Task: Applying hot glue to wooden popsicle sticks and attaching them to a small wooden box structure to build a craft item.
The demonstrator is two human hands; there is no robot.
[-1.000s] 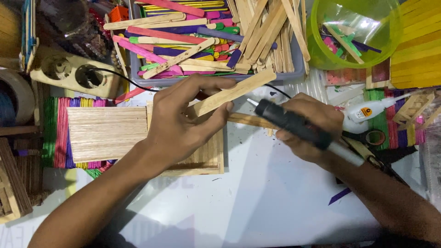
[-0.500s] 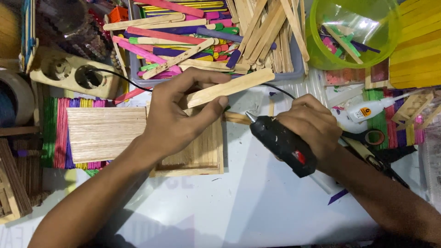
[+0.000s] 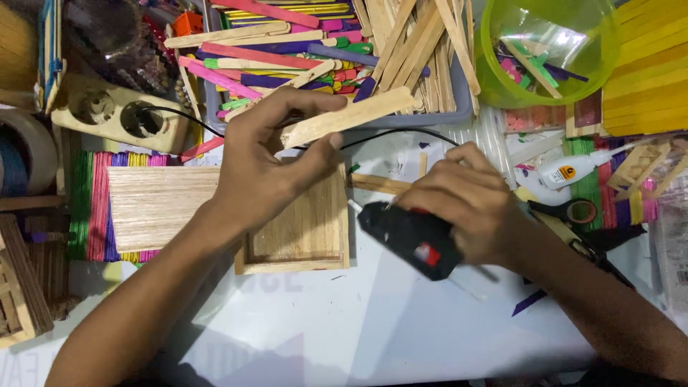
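— Wooden flat craft stick, pale, upper centre: left hand pinches it?
— Yes. Right hand, fingers wrapped round the black glue gun, should probably aim steadily, frame centre.

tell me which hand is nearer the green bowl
Right. The right hand on the glue gun lies below the green bowl; the left hand, holding a wooden stick, is farther left.
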